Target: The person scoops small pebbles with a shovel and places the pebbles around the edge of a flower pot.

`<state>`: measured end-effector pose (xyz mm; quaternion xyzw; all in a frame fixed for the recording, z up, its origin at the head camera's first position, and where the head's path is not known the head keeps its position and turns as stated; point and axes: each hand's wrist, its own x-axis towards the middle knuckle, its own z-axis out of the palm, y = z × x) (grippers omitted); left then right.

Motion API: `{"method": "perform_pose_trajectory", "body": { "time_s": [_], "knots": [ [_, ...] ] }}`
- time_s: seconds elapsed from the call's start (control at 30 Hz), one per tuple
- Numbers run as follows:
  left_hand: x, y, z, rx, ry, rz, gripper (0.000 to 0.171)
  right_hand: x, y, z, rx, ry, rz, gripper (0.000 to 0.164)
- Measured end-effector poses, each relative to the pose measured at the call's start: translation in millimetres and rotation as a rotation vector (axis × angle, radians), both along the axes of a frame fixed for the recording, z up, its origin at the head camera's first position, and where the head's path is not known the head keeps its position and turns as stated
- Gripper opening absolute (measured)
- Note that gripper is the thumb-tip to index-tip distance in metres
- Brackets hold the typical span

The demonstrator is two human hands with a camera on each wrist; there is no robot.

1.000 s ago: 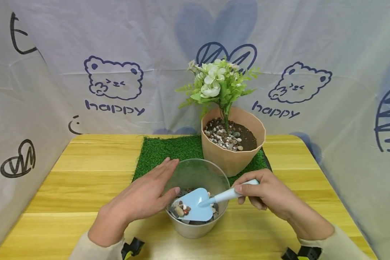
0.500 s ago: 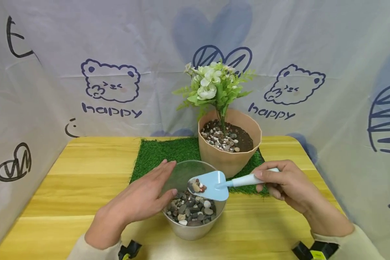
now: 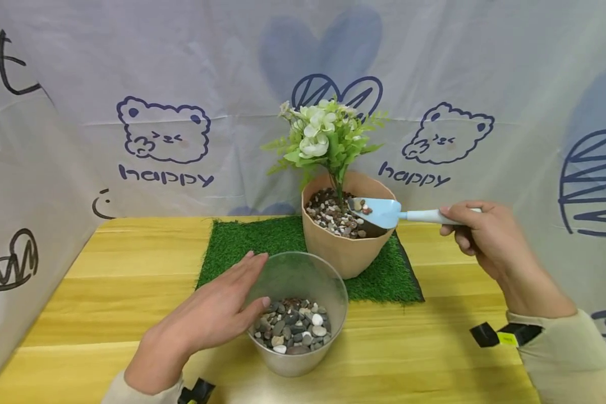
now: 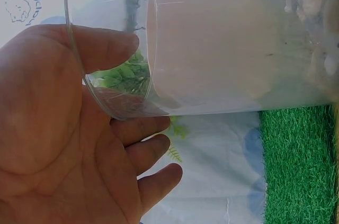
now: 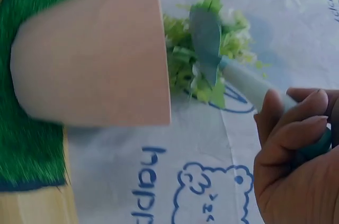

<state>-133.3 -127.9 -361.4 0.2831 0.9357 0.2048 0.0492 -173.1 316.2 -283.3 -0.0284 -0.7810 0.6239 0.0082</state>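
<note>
My right hand [image 3: 490, 230] grips the handle of a small light-blue trowel [image 3: 384, 212], holding it nearly level over the peach flower pot [image 3: 348, 252]. A few pebbles [image 3: 359, 205] lie at the tip of its blade. In the pot, white artificial flowers [image 3: 320, 132] with green leaves stand among small stones and dark soil. My left hand [image 3: 207, 314] lies along the left rim of a clear plastic tub [image 3: 300, 365], fingers extended, its thumb over the rim. Grey, white and brown pebbles [image 3: 295, 328] cover the tub's bottom. The left wrist view shows thumb and fingers [image 4: 153, 184] spread at the rim.
Under the pot lies a green artificial-grass mat [image 3: 255, 235], with the tub just in front of it. All stands on a yellow wood-grain table [image 3: 131, 275]. A pale cloth [image 3: 242, 56] printed with bears and hearts hangs behind and at the sides.
My right hand has lifted the trowel with its pebbles out of the tub and carried it back and right, over the pot. My left hand has stayed at the tub's rim.
</note>
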Motion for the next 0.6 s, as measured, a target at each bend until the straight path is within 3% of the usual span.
{"method": "perform_pose_trajectory", "body": {
  "time_s": [0.23, 0.37, 0.6],
  "knots": [
    [1.0, -1, -0.6, 0.004, 0.024, -0.001, 0.077, -25.4, -13, 8.4, 0.423, 0.037, -0.167, 0.047],
    [1.3, -1, -0.7, 0.004, 0.028, -0.004, 0.077, -33.2, -24, 10.7, 0.604, 0.110, -0.207, 0.046],
    [0.3, 0, -1.0, 0.006, 0.027, -0.008, 0.077, -33.0, -39, 11.2, 0.863, 0.266, -0.241, 0.041]
  ]
}}
